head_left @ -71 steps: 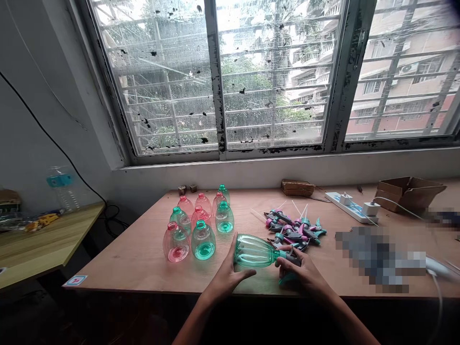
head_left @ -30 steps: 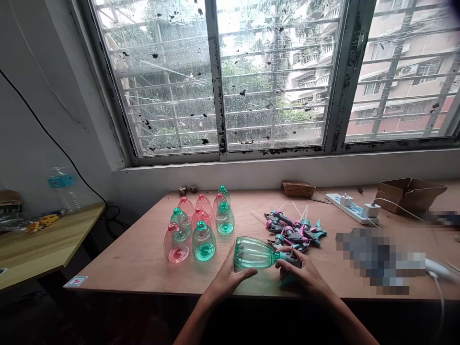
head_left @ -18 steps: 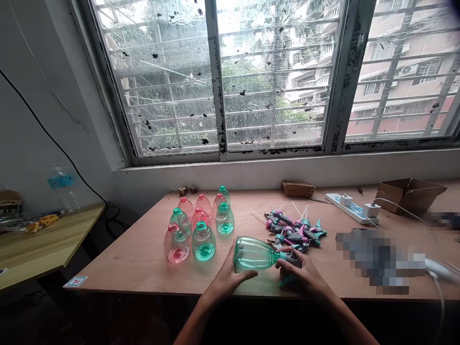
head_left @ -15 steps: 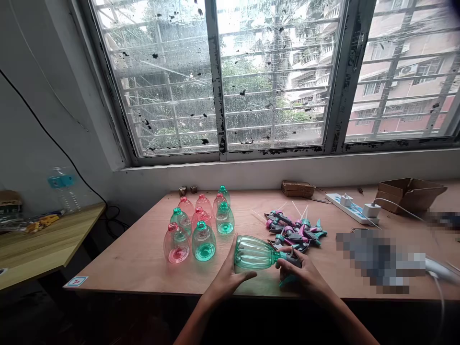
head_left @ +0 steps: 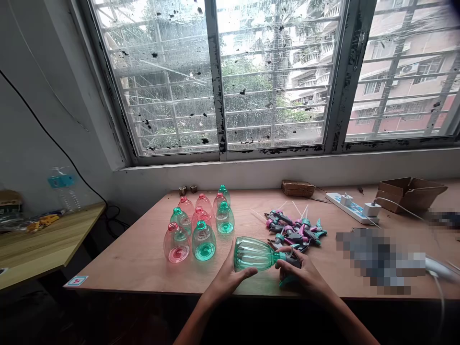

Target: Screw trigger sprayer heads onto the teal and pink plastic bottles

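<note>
A clear green plastic bottle (head_left: 254, 254) lies sideways just above the wooden table (head_left: 143, 258), its base to the left. My left hand (head_left: 228, 275) is wrapped round the bottle's base end. My right hand (head_left: 304, 273) is closed on a dark and teal spray trigger head (head_left: 292, 261) at the bottle's neck. A pile of pink and teal spray trigger heads (head_left: 294, 227) lies just behind my right hand.
Several empty pink and green bottles (head_left: 199, 223) stand in a cluster at the left. A white power strip (head_left: 354, 206), a cardboard box (head_left: 409, 191) and a blurred patch (head_left: 377, 258) are at the right. A second table (head_left: 43, 244) stands far left.
Almost nothing moves. Both hands keep their hold on the bottle and trigger head, with the left fingers shifting only slightly on the bottle.
</note>
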`<state>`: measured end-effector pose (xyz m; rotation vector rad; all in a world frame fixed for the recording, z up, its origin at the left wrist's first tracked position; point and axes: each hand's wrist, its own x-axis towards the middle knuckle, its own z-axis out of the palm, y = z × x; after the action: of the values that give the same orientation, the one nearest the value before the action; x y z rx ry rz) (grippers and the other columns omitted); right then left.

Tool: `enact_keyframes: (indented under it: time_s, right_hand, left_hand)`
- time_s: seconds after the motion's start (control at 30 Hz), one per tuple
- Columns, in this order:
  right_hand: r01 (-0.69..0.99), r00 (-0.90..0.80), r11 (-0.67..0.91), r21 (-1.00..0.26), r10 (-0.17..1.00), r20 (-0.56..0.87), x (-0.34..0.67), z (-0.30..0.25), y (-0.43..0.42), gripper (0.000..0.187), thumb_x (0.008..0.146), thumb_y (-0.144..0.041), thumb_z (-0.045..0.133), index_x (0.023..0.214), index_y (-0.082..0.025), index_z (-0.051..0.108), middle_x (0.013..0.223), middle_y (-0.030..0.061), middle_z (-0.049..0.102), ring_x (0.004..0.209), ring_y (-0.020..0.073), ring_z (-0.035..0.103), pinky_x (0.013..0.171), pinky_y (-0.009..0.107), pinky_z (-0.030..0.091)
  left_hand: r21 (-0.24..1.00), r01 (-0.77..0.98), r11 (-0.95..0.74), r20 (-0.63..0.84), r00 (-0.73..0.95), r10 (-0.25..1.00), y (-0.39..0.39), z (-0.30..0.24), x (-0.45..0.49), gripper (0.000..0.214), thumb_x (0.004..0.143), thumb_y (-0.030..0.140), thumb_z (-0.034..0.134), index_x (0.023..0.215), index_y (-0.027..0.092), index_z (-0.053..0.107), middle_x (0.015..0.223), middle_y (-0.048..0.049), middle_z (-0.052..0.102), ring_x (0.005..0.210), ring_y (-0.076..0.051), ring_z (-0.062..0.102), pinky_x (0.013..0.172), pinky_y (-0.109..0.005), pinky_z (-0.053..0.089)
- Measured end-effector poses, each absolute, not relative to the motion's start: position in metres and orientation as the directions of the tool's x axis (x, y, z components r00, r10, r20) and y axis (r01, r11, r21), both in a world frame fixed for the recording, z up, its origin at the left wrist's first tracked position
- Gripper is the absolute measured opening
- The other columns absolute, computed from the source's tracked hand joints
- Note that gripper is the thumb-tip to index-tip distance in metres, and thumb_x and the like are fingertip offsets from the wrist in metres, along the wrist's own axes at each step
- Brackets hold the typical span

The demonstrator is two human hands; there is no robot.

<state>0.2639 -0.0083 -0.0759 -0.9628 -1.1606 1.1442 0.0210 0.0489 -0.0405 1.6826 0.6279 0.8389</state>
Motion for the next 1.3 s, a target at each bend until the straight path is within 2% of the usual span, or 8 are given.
enact_keyframes:
  time_s: [0.1,0.27,0.47,0.63,0.83,1.03,1.2,1.3]
  right_hand:
    - [-0.167,0.025,0.179,-0.969,0.984,0.178,0.2639,-0.0760,-0.0083,0.042,0.079,-0.045,0.080,0.106,-0.020,0.058,0.076,0.0018,0.072,0.060,0.0192,0.066,0.057,0.030,0.053]
    - [-0.190,0.027,0.178,-0.966,0.984,0.176,0.2636,-0.0759,-0.0089,0.041,0.079,-0.044,0.080,0.104,-0.020,0.058,0.075,0.0017,0.072,0.058,0.0186,0.066,0.056,0.030,0.053]
    - [-0.178,0.027,0.172,-0.969,0.985,0.170,0.2611,-0.0685,-0.0126,0.041,0.079,-0.044,0.080,0.104,-0.020,0.059,0.069,0.0005,0.071,0.059,0.0190,0.066,0.057,0.029,0.053]
    - [-0.193,0.047,0.183,-0.964,0.983,0.177,0.2618,-0.0706,-0.0108,0.039,0.080,-0.043,0.080,0.103,-0.020,0.058,0.071,0.0003,0.072,0.059,0.0174,0.065,0.058,0.028,0.052]
    - [-0.161,0.025,0.183,-0.970,0.983,0.182,0.2644,-0.0776,-0.0083,0.039,0.084,-0.041,0.077,0.108,-0.019,0.056,0.067,0.0007,0.072,0.060,0.0177,0.064,0.060,0.029,0.051]
    - [-0.157,0.041,0.187,-0.970,0.982,0.183,0.2625,-0.0728,-0.0120,0.039,0.083,-0.042,0.077,0.107,-0.019,0.056,0.067,-0.0001,0.071,0.061,0.0186,0.065,0.061,0.030,0.051]
    - [-0.146,0.029,0.176,-0.974,0.984,0.173,0.2625,-0.0704,-0.0137,0.040,0.084,-0.043,0.076,0.108,-0.019,0.055,0.067,0.0006,0.072,0.061,0.0197,0.066,0.060,0.030,0.051]
    - [-0.137,0.048,0.174,-0.975,0.985,0.168,0.2622,-0.0687,-0.0136,0.042,0.082,-0.044,0.078,0.106,-0.018,0.056,0.064,0.0005,0.071,0.059,0.0188,0.065,0.059,0.029,0.051]
  left_hand:
    - [0.963,-0.010,-0.270,0.217,0.626,0.749,0.0487,-0.0393,0.0214,0.094,0.079,0.038,0.078,0.154,0.023,0.022,0.153,-0.0133,0.042,0.139,-0.034,0.042,0.118,-0.049,0.029]
    - [0.946,0.042,-0.322,0.246,0.552,0.796,0.0492,-0.0441,0.0214,0.116,0.071,0.034,0.085,0.157,0.027,0.007,0.162,-0.0112,0.023,0.149,-0.032,0.021,0.123,-0.047,0.013]
    - [0.960,0.023,-0.280,0.210,0.603,0.770,0.0481,-0.0408,0.0198,0.089,0.082,0.040,0.074,0.153,0.020,0.026,0.154,-0.0143,0.040,0.145,-0.032,0.032,0.121,-0.047,0.022]
    - [0.938,0.072,-0.340,0.249,0.542,0.802,0.0494,-0.0437,0.0214,0.109,0.072,0.034,0.084,0.156,0.025,0.016,0.162,-0.0105,0.025,0.150,-0.033,0.018,0.124,-0.046,0.010]
    - [0.954,0.033,-0.299,0.221,0.596,0.772,0.0493,-0.0422,0.0208,0.089,0.082,0.041,0.074,0.153,0.021,0.025,0.158,-0.0132,0.034,0.145,-0.033,0.031,0.121,-0.047,0.021]
    - [0.939,0.055,-0.338,0.254,0.552,0.794,0.0501,-0.0448,0.0207,0.106,0.077,0.034,0.081,0.156,0.028,0.011,0.164,-0.0089,0.019,0.150,-0.031,0.020,0.124,-0.046,0.011]
    - [0.951,0.022,-0.309,0.241,0.574,0.783,0.0517,-0.0447,0.0212,0.091,0.082,0.041,0.075,0.155,0.022,0.023,0.157,-0.0125,0.036,0.145,-0.034,0.031,0.122,-0.047,0.020]
    - [0.947,0.014,-0.320,0.257,0.561,0.787,0.0529,-0.0468,0.0212,0.096,0.081,0.038,0.076,0.156,0.026,0.017,0.159,-0.0100,0.032,0.146,-0.033,0.029,0.122,-0.046,0.021]
